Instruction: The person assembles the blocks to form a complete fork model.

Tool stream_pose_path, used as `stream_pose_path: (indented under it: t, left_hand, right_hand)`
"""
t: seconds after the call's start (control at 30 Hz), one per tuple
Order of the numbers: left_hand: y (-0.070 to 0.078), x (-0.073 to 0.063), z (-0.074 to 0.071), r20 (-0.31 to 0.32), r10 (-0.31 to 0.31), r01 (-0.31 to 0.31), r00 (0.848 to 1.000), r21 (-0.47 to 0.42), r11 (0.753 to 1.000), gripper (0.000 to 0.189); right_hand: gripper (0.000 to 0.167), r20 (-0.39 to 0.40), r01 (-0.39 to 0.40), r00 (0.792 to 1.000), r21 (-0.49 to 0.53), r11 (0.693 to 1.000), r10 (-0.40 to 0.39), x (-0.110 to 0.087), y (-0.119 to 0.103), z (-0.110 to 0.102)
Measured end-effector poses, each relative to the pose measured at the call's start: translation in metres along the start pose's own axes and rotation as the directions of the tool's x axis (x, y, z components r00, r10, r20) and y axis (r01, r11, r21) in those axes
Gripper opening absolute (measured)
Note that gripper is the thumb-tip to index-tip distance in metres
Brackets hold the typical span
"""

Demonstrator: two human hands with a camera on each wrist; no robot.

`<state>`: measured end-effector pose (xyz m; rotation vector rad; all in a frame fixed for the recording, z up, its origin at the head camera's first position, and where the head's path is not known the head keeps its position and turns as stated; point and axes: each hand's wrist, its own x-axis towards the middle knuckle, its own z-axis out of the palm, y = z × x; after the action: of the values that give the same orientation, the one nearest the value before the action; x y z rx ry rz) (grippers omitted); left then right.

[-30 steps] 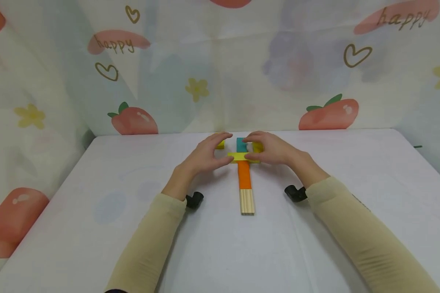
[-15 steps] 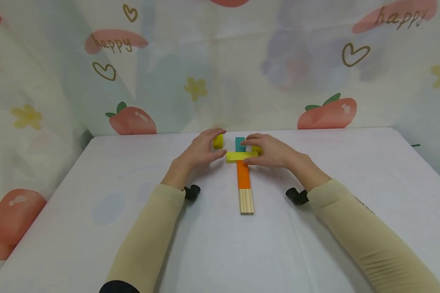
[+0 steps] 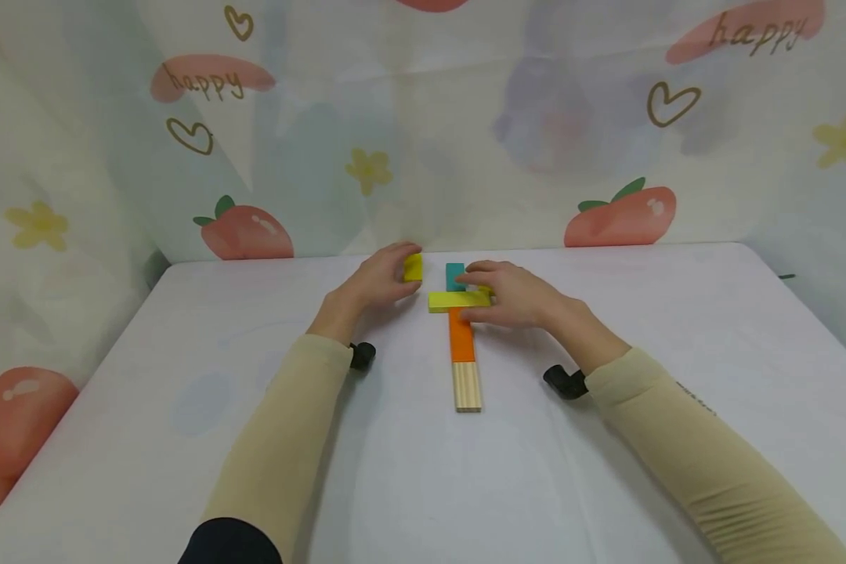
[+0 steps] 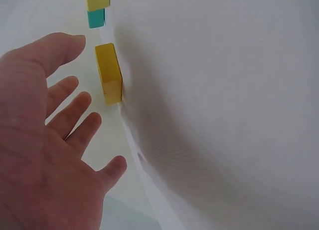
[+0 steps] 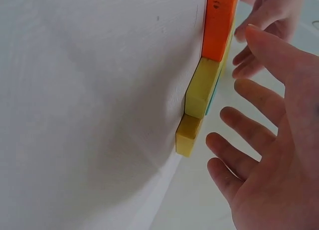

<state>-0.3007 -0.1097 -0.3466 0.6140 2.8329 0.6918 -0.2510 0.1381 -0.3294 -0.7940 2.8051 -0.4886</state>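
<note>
Wooden blocks lie in a line on the white cloth: a plain striped block (image 3: 468,388), an orange block (image 3: 461,341), a yellow crosswise block (image 3: 442,302) and a teal block (image 3: 454,274). My left hand (image 3: 372,278), fingers spread, is beside a separate yellow block (image 3: 413,268); the left wrist view shows a gap between them. Over the right end of the crosswise block hovers my right hand (image 3: 513,298), fingers apart and holding nothing. It mostly hides another yellow block (image 5: 188,131) in the head view.
A white cloth (image 3: 395,486) covers the table, and a printed curtain (image 3: 458,172) rises behind its back edge. Black wrist cameras stick out from both sleeves, one at the left (image 3: 363,356) and one at the right (image 3: 565,382).
My left hand has drawn leftward away from the crosswise block, uncovering its left end and the separate yellow block. The right hand has shifted slightly nearer. The blocks keep their arrangement.
</note>
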Motion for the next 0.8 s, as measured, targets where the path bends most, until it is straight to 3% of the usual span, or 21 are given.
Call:
stream_pose_path:
  t: [0.33, 0.8]
  left_hand:
    - [-0.0087, 0.0061, -0.0002, 0.025, -0.027, 0.027, 0.999, -0.021, 0.999, 0.064]
    - [-0.0074, 0.01, 0.0008, 0.051, -0.077, 0.079, 0.996, -0.044, 0.996, 0.063]
  right_hand:
    - [0.061, 0.0, 0.001, 1.0, -0.024, 1.0, -0.001, -0.0004, -0.0031, 0.0028]
    - [0.057, 0.018, 0.016, 1.0, -0.059, 0.998, -0.015, -0.0026, -0.0035, 0.0051]
